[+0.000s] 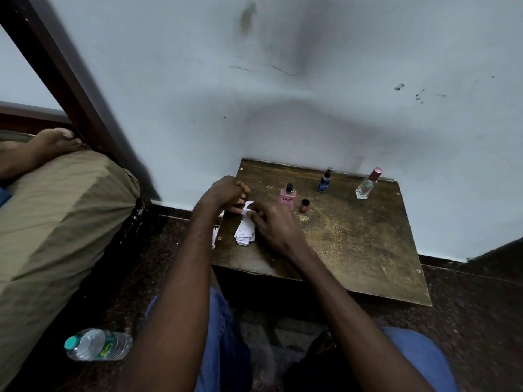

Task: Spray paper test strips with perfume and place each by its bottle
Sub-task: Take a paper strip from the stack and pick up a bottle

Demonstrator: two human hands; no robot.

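Both hands, L (226,193) & R (273,224), pinch one paper strip (248,208) betw. them, above the strip pile (245,232).

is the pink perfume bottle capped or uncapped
Uncapped. The pink perfume bottle shows its bare black spray nozzle, and a copper-coloured cap stands on the wooden table just right of it.

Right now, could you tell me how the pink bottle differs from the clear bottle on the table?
The pink bottle has pink sides and a printed label; the clear bottle is see-through and shows no label. The pink bottle's cap is off and stands beside it, baring a black sprayer, while the clear bottle wears its pink cap. The pink bottle stands nearer the hands. Both are upright on the table.
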